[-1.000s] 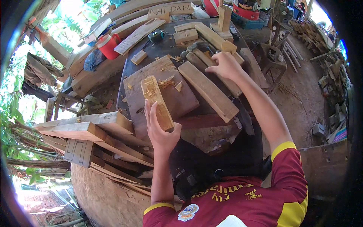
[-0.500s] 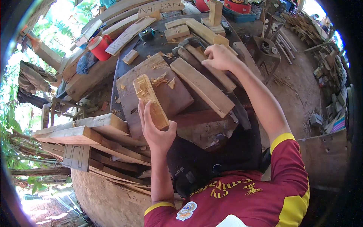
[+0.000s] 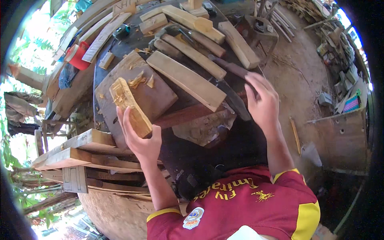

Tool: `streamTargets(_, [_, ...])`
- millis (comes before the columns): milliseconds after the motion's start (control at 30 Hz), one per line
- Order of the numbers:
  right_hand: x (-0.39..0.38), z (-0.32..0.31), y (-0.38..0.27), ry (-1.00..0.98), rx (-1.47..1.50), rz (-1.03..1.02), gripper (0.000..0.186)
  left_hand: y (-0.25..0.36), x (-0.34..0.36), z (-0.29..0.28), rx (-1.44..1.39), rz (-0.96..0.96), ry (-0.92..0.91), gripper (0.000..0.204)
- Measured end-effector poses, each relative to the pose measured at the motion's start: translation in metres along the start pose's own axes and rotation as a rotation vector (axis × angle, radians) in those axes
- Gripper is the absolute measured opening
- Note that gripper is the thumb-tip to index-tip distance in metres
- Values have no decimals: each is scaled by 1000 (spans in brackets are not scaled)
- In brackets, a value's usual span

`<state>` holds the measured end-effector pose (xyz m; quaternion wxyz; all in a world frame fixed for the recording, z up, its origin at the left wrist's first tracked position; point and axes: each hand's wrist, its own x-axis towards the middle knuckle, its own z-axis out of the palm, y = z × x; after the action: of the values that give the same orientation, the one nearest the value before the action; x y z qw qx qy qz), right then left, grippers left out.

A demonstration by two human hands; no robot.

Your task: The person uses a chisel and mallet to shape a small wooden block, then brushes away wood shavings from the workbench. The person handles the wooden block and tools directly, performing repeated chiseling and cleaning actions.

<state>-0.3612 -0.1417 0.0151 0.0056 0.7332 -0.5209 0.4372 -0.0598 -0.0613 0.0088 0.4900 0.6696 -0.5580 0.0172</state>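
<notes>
My left hand (image 3: 141,142) grips the near end of a pale hollowed wooden block (image 3: 134,106), with the thumb on one side and fingers on the other. Curls and chips lie in its hollow. The block rests tilted over a square wooden board (image 3: 154,90). To the right, my right hand (image 3: 264,100) has its thumb and fingers apart. Its fingertips are at the end of a dark tool handle (image 3: 232,67); whether they touch it is unclear. A wooden-handled hammer (image 3: 194,56) and a dark flat blade (image 3: 236,102) lie close by.
A long squared timber (image 3: 186,80) lies beside the board, among wood shavings (image 3: 138,80). Farther off are a tape measure (image 3: 121,32), a red jug (image 3: 78,55) and a small wood offcut (image 3: 106,61). Stacked planks (image 3: 86,146) stand at the left; a stool (image 3: 258,30) stands at the right.
The view has shifted, so the bench sits farther left. My right hand has come back toward me from above the tools, its fingers spreading. My left hand keeps holding the block.
</notes>
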Motion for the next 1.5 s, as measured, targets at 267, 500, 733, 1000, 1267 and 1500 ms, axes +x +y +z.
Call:
streamTargets(267, [40, 32, 25, -224, -266, -31, 23, 2, 5, -8, -38, -15, -78, 79])
streamTargets(500, [24, 3, -2, 23, 84, 159, 31, 0, -16, -18, -101, -266, 50, 79])
streamTargets(733, [35, 24, -94, -420, 407, -318, 36, -3, -24, -9, -68, -257, 178, 88])
streamTargets(1000, [87, 115, -156, -758, 148, -735, 29, 0, -19, -14, -58, -263, 202, 104])
streamTargets(1267, [72, 92, -164, -978, 229, -747, 18, 0, -22, -16, -146, -326, 176, 101])
streamTargets(1500, [88, 122, -149, -832, 156, -708, 25, -5, -22, -11, -127, -291, 205, 98])
